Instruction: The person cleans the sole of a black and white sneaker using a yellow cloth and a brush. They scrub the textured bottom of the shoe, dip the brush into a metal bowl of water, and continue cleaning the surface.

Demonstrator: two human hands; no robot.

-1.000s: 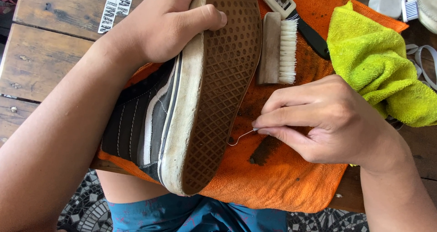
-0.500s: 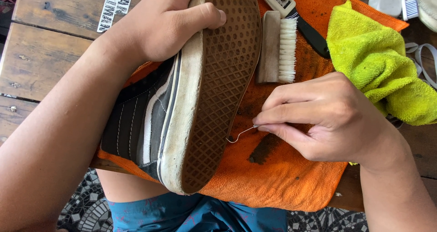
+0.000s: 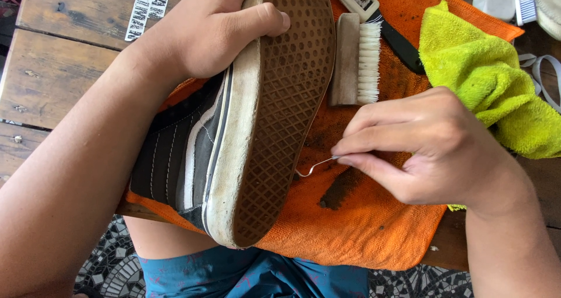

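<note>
From the head camera, the left hand [image 3: 210, 32] grips a dark shoe [image 3: 234, 128] at its toe end, tilted sole-up, thumb pressed on the sole's edge. The right hand [image 3: 432, 149] pinches a thin wire hook [image 3: 312, 167], whose tip touches the sole's side. Under both lies an orange towel [image 3: 362, 228] on the bench [image 3: 64, 58]. Beyond the right hand rest a brush [image 3: 356, 58] and a yellow cloth [image 3: 491, 82].

Bare forearms, no sleeves, no rings or watch, blue shorts [image 3: 251, 274] with faint, perhaps reddish, pattern
</note>
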